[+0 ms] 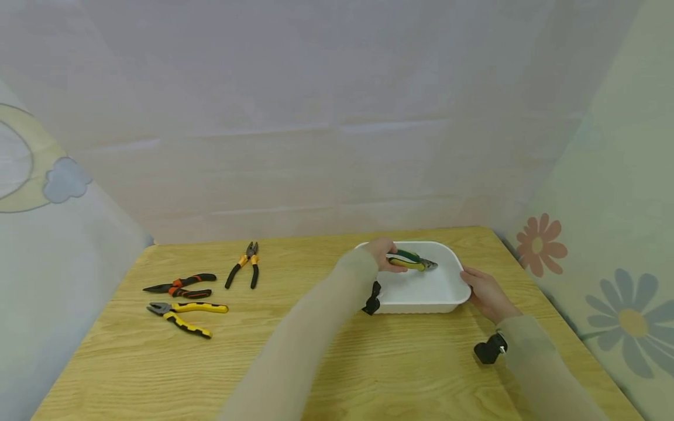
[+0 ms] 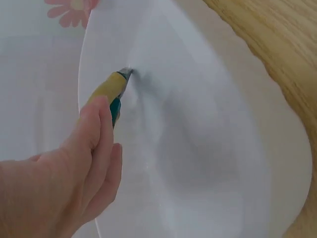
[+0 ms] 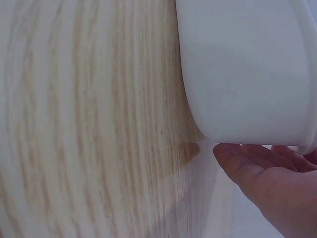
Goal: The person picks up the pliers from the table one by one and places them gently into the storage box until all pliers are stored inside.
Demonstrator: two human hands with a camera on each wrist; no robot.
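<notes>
Pliers point(image 1: 413, 261), green-and-yellow handled, sit over the white tray point(image 1: 421, 292) on the counter point(image 1: 316, 362); left hand point(image 1: 383, 254) fingers curl round the handles. Judged steel-heavy, rigid; rubber grips are the safe hold. Right hand point(image 1: 487, 292), fingers relaxed, steadies the tray's rim.

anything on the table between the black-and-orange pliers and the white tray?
Head view: bare wood between the black-and-orange pliers and the white tray, apart from the left sleeve crossing near the tray.

Camera layout: one head view, two wrist views.
Head camera is looking down over the table point(image 1: 337, 362); both wrist cameras are sitting close, sharing the white tray point(image 1: 421, 292).
</notes>
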